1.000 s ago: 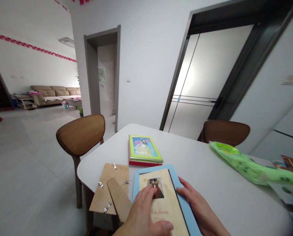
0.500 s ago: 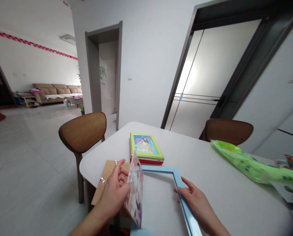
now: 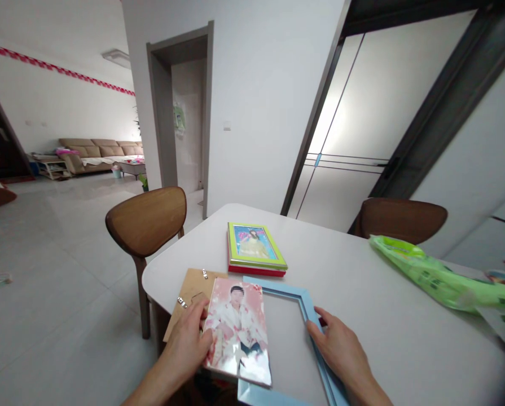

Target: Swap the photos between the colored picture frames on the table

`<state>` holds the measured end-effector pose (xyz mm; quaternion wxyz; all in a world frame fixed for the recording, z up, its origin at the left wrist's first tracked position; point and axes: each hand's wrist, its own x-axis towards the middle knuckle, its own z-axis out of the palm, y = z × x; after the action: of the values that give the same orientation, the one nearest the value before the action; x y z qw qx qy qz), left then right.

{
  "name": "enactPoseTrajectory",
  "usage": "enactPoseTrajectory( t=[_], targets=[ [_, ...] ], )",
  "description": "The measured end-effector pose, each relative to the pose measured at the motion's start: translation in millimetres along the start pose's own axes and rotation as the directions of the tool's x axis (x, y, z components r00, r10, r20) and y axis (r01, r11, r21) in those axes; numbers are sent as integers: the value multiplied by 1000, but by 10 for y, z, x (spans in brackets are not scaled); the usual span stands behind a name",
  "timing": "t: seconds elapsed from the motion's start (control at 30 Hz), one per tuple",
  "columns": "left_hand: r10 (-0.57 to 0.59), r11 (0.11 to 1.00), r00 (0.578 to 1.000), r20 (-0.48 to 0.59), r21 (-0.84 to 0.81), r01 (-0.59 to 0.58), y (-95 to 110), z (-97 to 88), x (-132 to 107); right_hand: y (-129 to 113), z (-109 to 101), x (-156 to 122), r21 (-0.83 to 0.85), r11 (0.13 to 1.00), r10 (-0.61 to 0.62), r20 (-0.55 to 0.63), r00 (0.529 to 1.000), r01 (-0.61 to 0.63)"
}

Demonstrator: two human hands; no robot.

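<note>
My left hand (image 3: 189, 337) pinches the left edge of a glossy pink photo (image 3: 237, 330), which lies tilted face up over the left side of a light blue picture frame (image 3: 282, 288). My right hand (image 3: 339, 344) grips the frame's right side, thumb on top and fingers around the outer edge. The middle of the frame is open and shows the white tabletop. Partly beneath the photo and my left hand, a brown backing board (image 3: 193, 287) with metal clips lies at the table's left edge.
Behind the blue frame, a green picture frame (image 3: 256, 260) rests on a red one (image 3: 260, 272). A green plastic package (image 3: 438, 285) lies along the table's right side. Wooden chairs (image 3: 150, 220) stand at the left and far right of the white table (image 3: 383, 316).
The photo has turned from nearly upright and edge-on to lying almost flat, face up, over the frame's left side. My right hand keeps its hold on the frame.
</note>
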<state>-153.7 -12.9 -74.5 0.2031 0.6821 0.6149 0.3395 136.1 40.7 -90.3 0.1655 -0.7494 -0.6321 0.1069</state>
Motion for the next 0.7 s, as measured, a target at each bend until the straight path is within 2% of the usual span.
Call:
enactPoseTrajectory(
  t=[0.07,0.13,0.2,0.23,0.27,0.33,0.4,0.5,0.6,0.67,0.7],
  targets=[
    [77,996,997,3,44,-77,54,7,-48,4,-10,-3,0,1000,-28,-21,999,28],
    [148,987,988,46,47,-150,109,24,-110,-29,-33,-27,34,994,-100,-99,990,103],
    [202,978,971,128,34,-208,162,44,-172,-118,-51,-80,131,975,-158,-163,974,180],
    [216,974,961,171,34,-225,187,53,-198,-184,-50,-116,215,956,-168,-153,974,198],
    [220,971,953,209,41,-234,212,63,-218,-261,-37,-157,321,928,-162,-105,981,187],
    [208,970,942,263,66,-233,256,91,-242,-434,27,-239,546,833,-145,58,988,91],
    [195,969,932,306,88,-231,290,139,-248,-612,116,-307,708,705,-155,205,966,-37],
    [204,963,919,336,101,-250,316,237,-234,-851,175,-378,853,502,-193,273,942,-144],
    [294,949,926,237,48,-313,347,288,-181,-1031,45,-436,939,320,-212,205,956,-130],
    [361,932,929,80,-63,-357,408,262,-123,-1091,-83,-472,963,251,-203,153,967,-99],
    [354,925,935,-12,-141,-352,456,238,-91,-1098,-131,-486,966,241,-189,144,971,-96]
  ],
)
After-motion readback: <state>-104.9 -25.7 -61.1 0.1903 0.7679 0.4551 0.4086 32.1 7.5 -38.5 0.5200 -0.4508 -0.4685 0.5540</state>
